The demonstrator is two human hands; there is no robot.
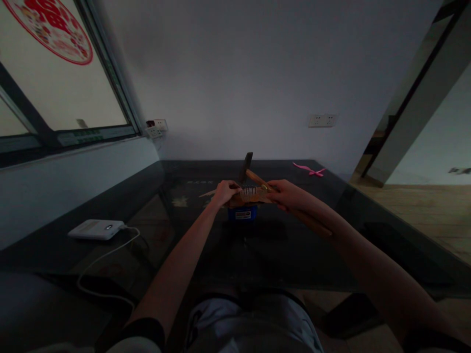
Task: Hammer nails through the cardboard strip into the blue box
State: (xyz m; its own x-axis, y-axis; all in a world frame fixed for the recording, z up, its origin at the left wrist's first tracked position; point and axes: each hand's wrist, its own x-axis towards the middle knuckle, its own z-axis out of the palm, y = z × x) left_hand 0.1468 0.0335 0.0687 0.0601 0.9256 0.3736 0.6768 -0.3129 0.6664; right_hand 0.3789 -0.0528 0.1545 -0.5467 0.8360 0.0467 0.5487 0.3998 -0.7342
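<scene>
My right hand (287, 195) is wrapped round the wooden handle of a hammer (258, 179). Its dark head is raised above a brown, cardboard-like piece (252, 198), close to my left fingertips. A row of thin upright nails (249, 190) stands along that piece. At the row's left end, the fingers of my left hand (224, 192) are pinched together; anything between them is too small to make out. Underneath the brown piece is a blue box (242, 214) with a white label.
On the dark glossy table (206, 255), a white power bank (97, 229) with a white cable (106, 254) lies at the left. A pink ribbon-like item (311, 170) lies at the far right. Behind the table is a wall with sockets (323, 120); a window (62, 73) is at the left.
</scene>
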